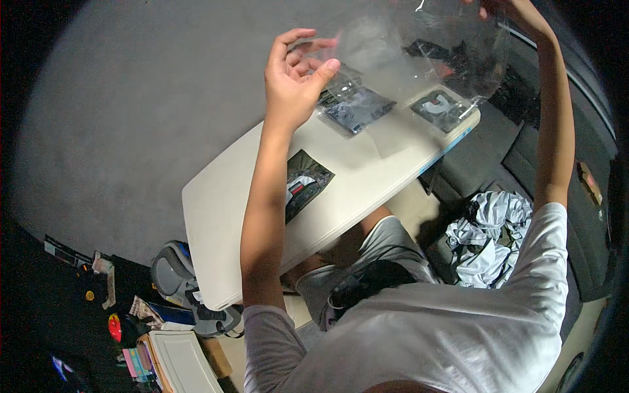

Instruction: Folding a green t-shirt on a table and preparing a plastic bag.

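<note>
A large clear plastic bag (393,42) is held up in the air above the far part of the white table. My left hand (295,82) is raised beside the bag's left side, fingers apart and slightly curled; the fingertips are close to the film, and I cannot make out whether they touch it. At the top right edge, my right hand (508,9) is partly cut off, its fingers closed at the bag's upper corner. Below lie flat packets with dark printed pictures: one packet (360,110) under the bag, another (440,109) at the right end, a third (308,180) by my left forearm.
The white table (357,180) stretches away in front of me. Crumpled light-grey cloth (491,236) lies on a dark sofa (524,150) to the right. At the lower left stand a grey chair-like item (173,268) and a white cabinet (183,360) with books beside it.
</note>
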